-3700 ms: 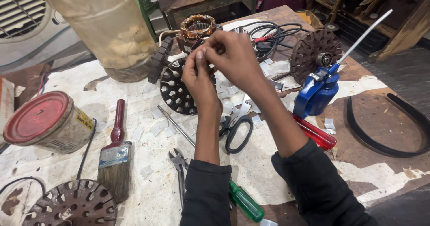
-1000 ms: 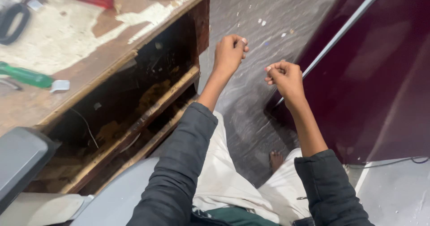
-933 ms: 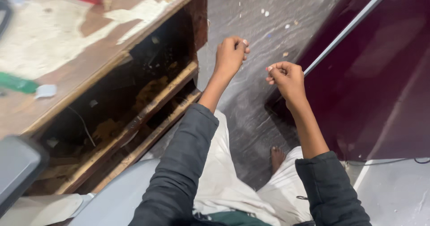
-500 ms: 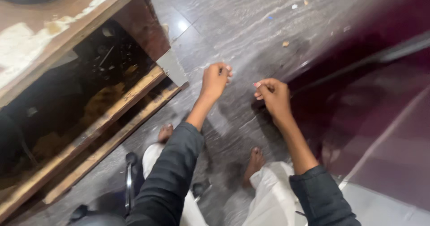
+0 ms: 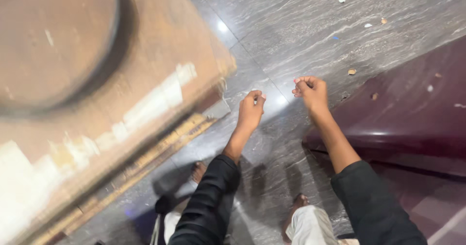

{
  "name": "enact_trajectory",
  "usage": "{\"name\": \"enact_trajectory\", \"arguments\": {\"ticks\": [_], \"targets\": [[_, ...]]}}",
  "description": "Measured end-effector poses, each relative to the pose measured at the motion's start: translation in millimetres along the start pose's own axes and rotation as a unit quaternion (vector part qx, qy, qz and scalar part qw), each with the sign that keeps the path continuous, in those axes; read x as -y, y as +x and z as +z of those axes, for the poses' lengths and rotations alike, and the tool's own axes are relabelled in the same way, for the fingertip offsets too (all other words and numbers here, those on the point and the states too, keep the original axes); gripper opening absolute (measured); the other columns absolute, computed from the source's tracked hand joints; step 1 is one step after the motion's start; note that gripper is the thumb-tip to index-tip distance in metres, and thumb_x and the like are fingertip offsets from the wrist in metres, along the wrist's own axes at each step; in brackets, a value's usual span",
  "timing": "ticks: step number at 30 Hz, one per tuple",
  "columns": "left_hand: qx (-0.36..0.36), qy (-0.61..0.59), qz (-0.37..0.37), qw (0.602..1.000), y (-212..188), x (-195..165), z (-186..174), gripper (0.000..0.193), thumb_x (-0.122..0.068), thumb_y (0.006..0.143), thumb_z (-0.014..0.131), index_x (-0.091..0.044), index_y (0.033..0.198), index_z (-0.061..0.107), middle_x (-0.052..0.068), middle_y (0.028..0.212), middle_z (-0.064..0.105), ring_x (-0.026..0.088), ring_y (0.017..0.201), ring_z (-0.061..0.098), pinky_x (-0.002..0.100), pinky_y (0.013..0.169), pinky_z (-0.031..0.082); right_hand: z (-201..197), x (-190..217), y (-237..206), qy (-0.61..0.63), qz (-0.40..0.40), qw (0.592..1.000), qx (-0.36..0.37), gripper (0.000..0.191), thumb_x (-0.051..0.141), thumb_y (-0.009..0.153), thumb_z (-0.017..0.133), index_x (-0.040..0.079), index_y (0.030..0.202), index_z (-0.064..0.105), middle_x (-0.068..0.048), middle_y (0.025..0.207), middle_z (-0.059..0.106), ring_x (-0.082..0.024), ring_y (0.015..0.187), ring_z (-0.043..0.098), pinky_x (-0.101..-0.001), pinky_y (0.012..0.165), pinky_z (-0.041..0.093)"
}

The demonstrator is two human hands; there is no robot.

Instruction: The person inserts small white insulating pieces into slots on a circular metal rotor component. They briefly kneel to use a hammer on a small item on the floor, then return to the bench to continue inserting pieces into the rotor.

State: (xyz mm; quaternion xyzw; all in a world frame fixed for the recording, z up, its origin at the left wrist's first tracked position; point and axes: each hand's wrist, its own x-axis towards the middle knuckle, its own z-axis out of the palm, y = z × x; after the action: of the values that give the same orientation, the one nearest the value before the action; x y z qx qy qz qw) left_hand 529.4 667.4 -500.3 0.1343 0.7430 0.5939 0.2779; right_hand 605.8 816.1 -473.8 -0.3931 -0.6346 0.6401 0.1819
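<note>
The floor (image 5: pixel 310 26) below you is polished grey stone with wavy veining, flecked with small scraps. To your left runs a worn wooden workbench (image 5: pixel 97 94), its top brown with pale chalky patches and blurred. To your right sits a glossy maroon panel (image 5: pixel 412 114). Your left hand (image 5: pixel 251 110) and right hand (image 5: pixel 310 90) hang close together over the floor, well clear of the bench. Both are curled narrow, fingertips pinched; whether anything lies between them, you cannot tell. Dark sleeves cover your forearms.
</note>
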Motion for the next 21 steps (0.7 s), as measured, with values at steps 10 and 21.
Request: {"name": "enact_trajectory", "arguments": {"ticks": [10,21], "targets": [[-0.148,-0.129,-0.073,0.978,108,-15,41,0.042,-0.028,0.1,0.065,-0.002,0.133,0.059,0.012,0.109,0.07,0.015,0.076,0.066,0.029,0.062,0.052,16,-1,161,0.062,0.112,0.991,0.035,0.013,0.01,0.097,0.071,-0.002,0.101,0.068,-0.006,0.081,0.065,-0.016,0.074,0.068,-0.0301,0.068,0.058],[-0.314,-0.245,-0.149,0.905,280,11,105,0.044,-0.033,0.1,0.067,-0.01,0.137,0.059,0.008,0.105,0.064,0.01,0.078,0.059,0.024,0.058,0.048,15,22,351,-0.005,0.122,0.985,0.118,0.013,0.004,0.093,0.061,0.0,0.101,0.071,-0.007,0.088,0.068,-0.016,0.074,0.066,-0.0314,0.066,0.055]]}}
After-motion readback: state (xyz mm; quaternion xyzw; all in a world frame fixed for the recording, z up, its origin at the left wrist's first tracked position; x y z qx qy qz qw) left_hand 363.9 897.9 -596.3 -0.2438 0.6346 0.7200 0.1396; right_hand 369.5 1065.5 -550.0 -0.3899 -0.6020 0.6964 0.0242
